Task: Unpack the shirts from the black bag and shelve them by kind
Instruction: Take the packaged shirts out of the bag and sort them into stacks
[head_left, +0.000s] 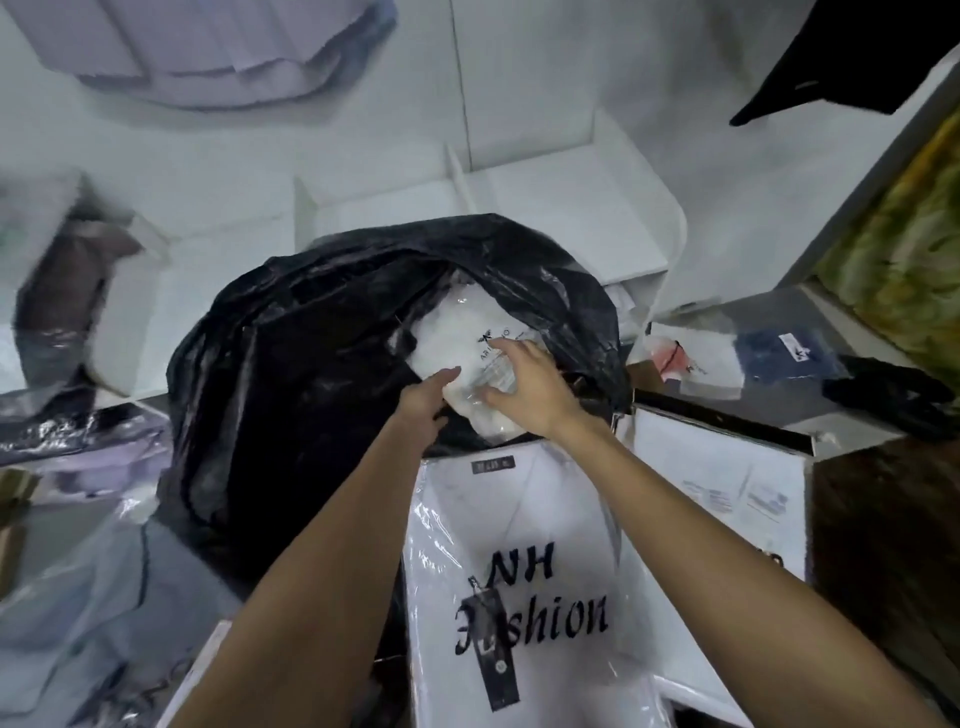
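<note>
Both hands meet on a clear-wrapped white shirt (467, 358) at the mouth of the black bag (322, 374): the right hand (530, 387) grips its right edge with curled fingers, the left hand (423, 402) holds its near-left edge. Nearer lies a packed white shirt printed "NH Fashion" (524, 587). White shelves (566, 208) stand beyond the bag.

Glossy black plastic bag (322, 364); clear shiny wrap on white shirt (467, 332).

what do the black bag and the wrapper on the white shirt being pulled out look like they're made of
Black bag: looks like thin plastic film, glossy, judging by the crinkled folds and streaky highlights.
Wrapper on the white shirt: seems clear plastic, shiny, since the white cloth shows through it and glare sits on its creases. Both the left hand and right hand are on it.
</note>
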